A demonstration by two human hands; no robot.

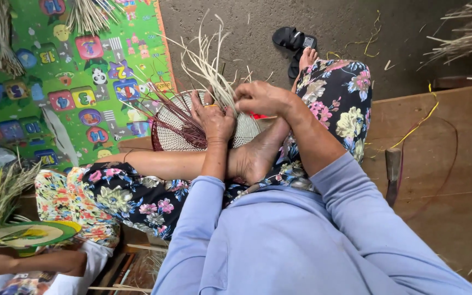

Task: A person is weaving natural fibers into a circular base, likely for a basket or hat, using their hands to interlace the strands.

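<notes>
Seen from above, a seated person in a light blue long-sleeved top and floral trousers weaves a round, flat basket piece [178,128] that rests against their crossed legs and bare foot [255,158], over the edge of a wooden platform [438,164]. The left hand [214,117] presses flat on the woven disc, fingers spread apart and steadying it. The right hand [260,98] sits just beside it, fingers pinched together on the pale loose strands [208,65] that fan upward from the disc; dark reddish strands [162,109] splay out toward the colourful play mat [55,82] on the floor. The work appears to be mid-weave, with a strand being tucked or pulled through the rim. The following move seems to call for a firm hold on the disc while one strand is threaded under its neighbours. Black sandals [294,43] lie on the concrete floor beyond, and another person's green woven piece [31,234] shows at the lower left.
</notes>
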